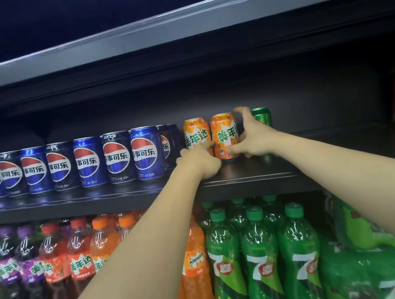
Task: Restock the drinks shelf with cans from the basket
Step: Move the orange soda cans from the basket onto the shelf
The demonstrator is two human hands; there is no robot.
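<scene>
Blue cans (147,153) on the upper shelf read 百事可乐, the two orange cans (224,136) read 美年达, an orange bottle (195,259) below reads MIRINDA, and green bottles (262,267) bear a large 7.

two orange cans (211,137), one green can (262,116), two hands (227,148), three front green bottles (261,257)

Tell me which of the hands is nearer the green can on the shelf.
Right. The right hand grips the right orange can, directly in front of the green can and overlapping it. The left hand rests at the left orange can, farther away.
</scene>
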